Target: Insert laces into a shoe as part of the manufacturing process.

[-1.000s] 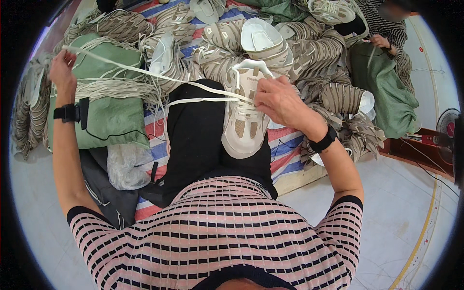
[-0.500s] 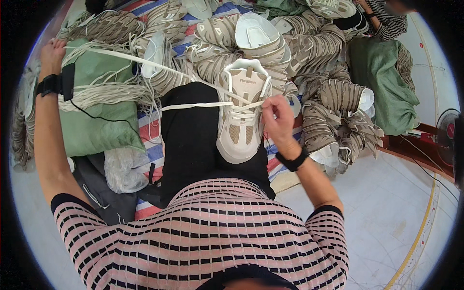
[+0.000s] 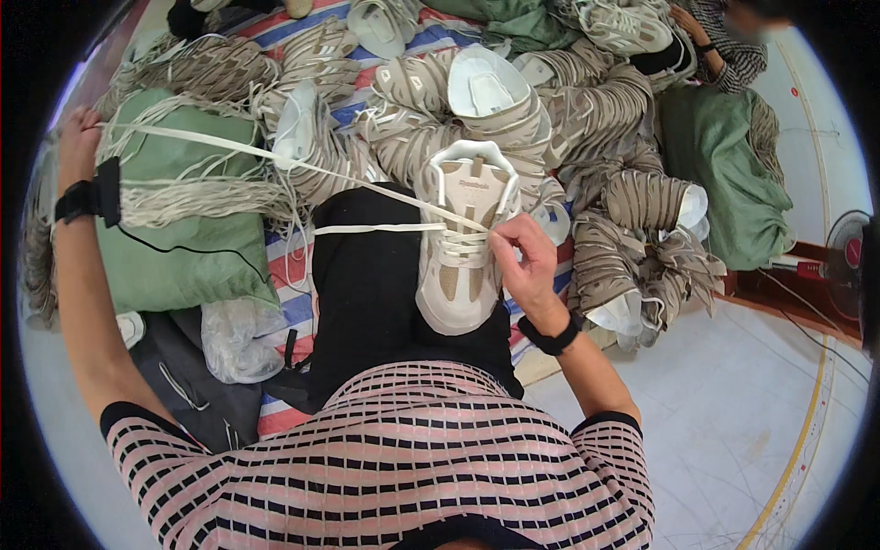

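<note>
A beige and white sneaker upper (image 3: 456, 312), partly laced, rests on my right thigh with its toe toward me. At far left, my left hand (image 3: 79, 142) is closed on a cream shoelace (image 3: 220, 143). That lace runs taut across to the eyelets on the upper's right side. There my right hand (image 3: 526, 258) pinches with thumb and forefinger at the eyelet edge; the fingertips hide exactly what is between them. A second lace end (image 3: 376, 228) leaves the upper's left side and lies over my black trousers.
Stacked shoe uppers (image 3: 600, 110) crowd the far side on a striped sheet. A green sack (image 3: 188, 266) with a bundle of laces (image 3: 206, 202) lies at left, near a clear plastic bag (image 3: 240, 344). Right stand another green sack (image 3: 724, 174) and a fan (image 3: 848, 243). Another person (image 3: 733, 46) sits far right.
My left hand has moved a little farther left with the lace. The lace now runs straight to the right eyelets by my right hand. The view has tilted slightly.
</note>
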Motion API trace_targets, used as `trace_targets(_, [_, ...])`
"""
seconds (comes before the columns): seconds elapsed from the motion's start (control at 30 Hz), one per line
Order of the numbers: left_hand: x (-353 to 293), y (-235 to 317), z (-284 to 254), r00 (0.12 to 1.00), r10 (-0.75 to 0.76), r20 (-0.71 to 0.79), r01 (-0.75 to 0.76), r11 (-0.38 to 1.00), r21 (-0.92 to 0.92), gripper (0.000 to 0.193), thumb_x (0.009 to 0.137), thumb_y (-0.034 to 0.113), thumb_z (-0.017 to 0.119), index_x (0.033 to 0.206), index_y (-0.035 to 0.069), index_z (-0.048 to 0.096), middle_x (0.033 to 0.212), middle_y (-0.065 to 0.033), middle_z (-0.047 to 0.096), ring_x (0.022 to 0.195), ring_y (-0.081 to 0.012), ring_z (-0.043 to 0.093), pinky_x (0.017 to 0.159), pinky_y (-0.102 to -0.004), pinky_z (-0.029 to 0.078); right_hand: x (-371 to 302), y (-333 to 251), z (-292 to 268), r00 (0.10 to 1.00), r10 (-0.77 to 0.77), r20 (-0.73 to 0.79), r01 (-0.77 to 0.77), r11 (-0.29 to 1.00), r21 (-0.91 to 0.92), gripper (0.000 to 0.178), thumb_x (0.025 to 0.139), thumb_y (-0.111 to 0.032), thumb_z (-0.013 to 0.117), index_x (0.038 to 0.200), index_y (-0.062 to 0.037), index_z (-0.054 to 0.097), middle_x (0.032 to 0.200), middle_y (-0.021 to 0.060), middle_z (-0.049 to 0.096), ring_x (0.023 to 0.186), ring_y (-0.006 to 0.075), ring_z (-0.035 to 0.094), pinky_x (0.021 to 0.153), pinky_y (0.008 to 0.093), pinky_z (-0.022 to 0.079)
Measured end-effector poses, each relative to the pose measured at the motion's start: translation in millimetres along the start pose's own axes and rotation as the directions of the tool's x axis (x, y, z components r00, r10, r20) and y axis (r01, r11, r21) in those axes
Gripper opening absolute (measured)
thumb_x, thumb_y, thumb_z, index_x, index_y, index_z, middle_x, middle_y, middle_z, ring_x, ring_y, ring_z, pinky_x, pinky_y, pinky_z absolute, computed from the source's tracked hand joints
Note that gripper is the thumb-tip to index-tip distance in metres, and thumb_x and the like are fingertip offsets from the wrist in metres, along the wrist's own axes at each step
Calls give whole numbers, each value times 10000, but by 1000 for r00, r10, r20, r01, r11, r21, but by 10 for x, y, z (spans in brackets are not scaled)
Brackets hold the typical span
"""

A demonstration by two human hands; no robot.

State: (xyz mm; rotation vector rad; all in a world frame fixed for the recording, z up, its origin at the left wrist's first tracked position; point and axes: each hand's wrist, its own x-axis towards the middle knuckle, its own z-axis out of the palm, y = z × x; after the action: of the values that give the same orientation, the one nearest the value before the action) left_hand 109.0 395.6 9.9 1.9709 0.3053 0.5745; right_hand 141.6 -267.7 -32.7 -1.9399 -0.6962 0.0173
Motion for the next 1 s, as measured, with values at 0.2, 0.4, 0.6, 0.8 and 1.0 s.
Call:
trace_targets(0.2, [-641,871,110,966,-214,-145,123,874,-470,149,771,-86,401,758,60,371,677,3,283,557,-121,255,511,-243,272,259,-603,342,845,-216,490,424,828,-367,329,792,-78,616,1118,-64,575,953,97,622,721,256,632,571,342,502])
trace_targets(0.4, [-908,179,-169,776,-628,-55,365,519,-773,176,899,-64,395,1051,-61,485,812,-47,484,662,-132,414,576,-215,362,155,-732,200,772,-209,600,292,955,-43,182,813,-73,586,981,-40,648,832,88,647,591,183,574,510,310,445])
trace_targets(0.6, [-1767,-333,-544,560,-786,-262,47,346,-937,335,900,-63,391,1231,-65,440,987,-79,570,717,-129,447,585,-204,369,240,-679,-1029,930,359,77,-284,568,772,215,896,-109,555,1078,0,589,828,75,653,537,26,387,466,177,306])
trace_targets(0.8, [-2524,-529,-432,710,-610,-353,219,667,-712,331,898,-35,440,1227,-36,469,1077,-78,604,662,-74,421,509,-169,301,-268,379,-2162,722,679,-133,-162,353,922,255,895,-142,583,1134,-55,563,877,35,637,644,100,467,549,209,371])
trace_targets(1.0, [-2392,1100,1909,870,-455,-190,362,851,-381,228,899,201,568,1080,66,604,828,5,646,632,-27,462,551,-181,374,-963,1311,-2642,255,907,-336,-56,361,931,175,895,-138,572,1060,-83,594,820,15,614,679,150,495,644,205,400])
